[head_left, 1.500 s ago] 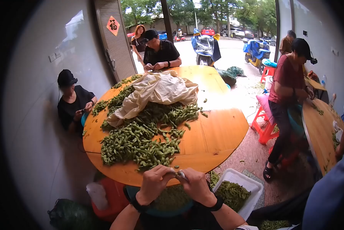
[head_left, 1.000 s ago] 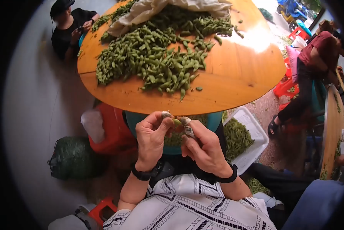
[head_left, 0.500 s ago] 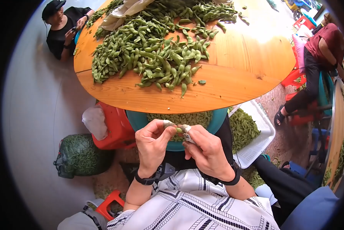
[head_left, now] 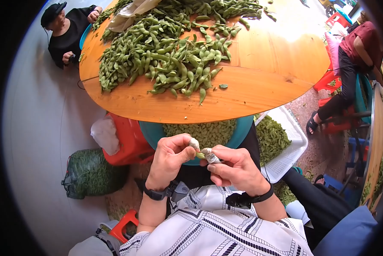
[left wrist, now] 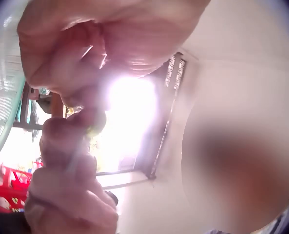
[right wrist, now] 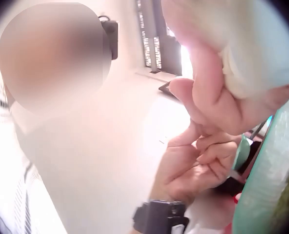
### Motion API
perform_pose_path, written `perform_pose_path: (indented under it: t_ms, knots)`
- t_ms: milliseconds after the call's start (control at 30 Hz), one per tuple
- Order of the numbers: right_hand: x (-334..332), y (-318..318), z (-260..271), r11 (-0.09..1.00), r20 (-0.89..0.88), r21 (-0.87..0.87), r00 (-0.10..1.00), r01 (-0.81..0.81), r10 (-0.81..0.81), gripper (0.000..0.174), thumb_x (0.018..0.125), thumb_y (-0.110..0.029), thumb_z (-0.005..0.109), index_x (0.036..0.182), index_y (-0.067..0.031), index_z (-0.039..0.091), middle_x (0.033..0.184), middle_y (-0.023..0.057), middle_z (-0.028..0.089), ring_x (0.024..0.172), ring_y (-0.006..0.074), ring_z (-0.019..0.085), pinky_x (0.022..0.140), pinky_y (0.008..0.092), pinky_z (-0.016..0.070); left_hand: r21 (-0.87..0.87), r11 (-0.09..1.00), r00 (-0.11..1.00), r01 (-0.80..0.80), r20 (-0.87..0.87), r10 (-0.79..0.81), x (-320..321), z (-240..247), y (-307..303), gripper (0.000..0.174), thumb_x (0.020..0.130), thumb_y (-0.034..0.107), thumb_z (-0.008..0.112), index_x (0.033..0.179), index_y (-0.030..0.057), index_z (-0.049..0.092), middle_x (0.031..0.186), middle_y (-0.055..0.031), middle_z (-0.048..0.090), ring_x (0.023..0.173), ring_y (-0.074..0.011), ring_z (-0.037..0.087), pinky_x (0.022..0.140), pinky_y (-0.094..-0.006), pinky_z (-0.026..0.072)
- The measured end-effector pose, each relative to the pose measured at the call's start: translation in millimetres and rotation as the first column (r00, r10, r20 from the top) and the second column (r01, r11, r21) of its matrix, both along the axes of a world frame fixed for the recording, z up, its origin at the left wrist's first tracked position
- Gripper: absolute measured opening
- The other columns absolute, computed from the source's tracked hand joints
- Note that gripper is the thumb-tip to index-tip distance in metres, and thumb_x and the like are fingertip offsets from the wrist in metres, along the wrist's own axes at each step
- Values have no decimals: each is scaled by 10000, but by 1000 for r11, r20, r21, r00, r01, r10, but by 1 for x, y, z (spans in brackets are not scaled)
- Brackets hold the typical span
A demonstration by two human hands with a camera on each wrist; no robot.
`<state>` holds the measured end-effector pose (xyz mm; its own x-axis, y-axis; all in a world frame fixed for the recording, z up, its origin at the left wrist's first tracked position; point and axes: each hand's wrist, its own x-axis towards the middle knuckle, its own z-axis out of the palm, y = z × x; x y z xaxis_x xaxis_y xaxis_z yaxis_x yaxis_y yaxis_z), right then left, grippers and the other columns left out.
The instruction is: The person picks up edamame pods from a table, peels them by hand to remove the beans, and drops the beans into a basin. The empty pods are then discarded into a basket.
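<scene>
My two hands meet over a teal basin (head_left: 151, 133) of shelled beans in my lap. The left hand (head_left: 171, 158) and the right hand (head_left: 234, 167) both pinch one small green pod (head_left: 200, 155) between taped fingertips (head_left: 194, 144). A round wooden table (head_left: 251, 91) just ahead carries a big heap of green pods (head_left: 166, 53). In the left wrist view the curled fingers (left wrist: 66, 146) hold the pod (left wrist: 96, 123) against bright light. The right wrist view shows the taped fingertip (right wrist: 254, 63) and the left hand (right wrist: 193, 165) with its black wrist strap.
A white basket (head_left: 285, 158) of pods sits on the floor to my right. An orange stool (head_left: 125, 143) and a green net sack (head_left: 87, 173) stand to my left. A person in black (head_left: 65, 32) sits at the table's far left; another in red (head_left: 357, 55) stands on the right.
My view has tipped down from the room to my lap. Both hands have dropped from the table's edge to above the basin, still working a pod between them.
</scene>
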<state>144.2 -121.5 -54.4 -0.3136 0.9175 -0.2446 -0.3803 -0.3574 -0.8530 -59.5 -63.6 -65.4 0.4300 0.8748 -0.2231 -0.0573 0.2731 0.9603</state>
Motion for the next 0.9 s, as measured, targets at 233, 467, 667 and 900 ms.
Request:
perform_pose_path:
  t_ms: [233,467,667,900]
  knots:
    - [-5,-2,-11,996,-3,-85,1000,0,0,139,920,32,581,1040,36,651,919,22,555,623,53,584,479,204,408,-257,963,968,78,252,-11,3,-15,-4,258,938,247,699,996,34,566,827,28,548,716,-40,527,636,-173,440]
    - [-26,-11,-16,857,491,504,780,108,-387,274,848,113,548,1111,48,590,952,143,588,590,187,633,506,295,505,-53,985,986,-162,42,164,19,-13,-18,239,855,67,774,1004,26,591,917,17,616,789,-28,581,698,-182,501]
    - [-17,-6,-16,983,144,25,972,183,-185,157,905,55,578,1054,57,630,910,62,563,589,72,611,484,206,435,-110,981,970,-159,169,176,14,-21,-17,239,848,21,761,1050,1,635,930,-29,683,780,-60,612,688,-214,512]
    - [-10,-2,-21,986,241,73,957,147,-161,108,937,-71,628,948,36,640,732,15,571,535,54,556,449,217,396,-227,935,881,-271,331,336,20,-37,-17,181,876,43,732,1033,-1,654,926,-39,691,790,-75,621,680,-213,472]
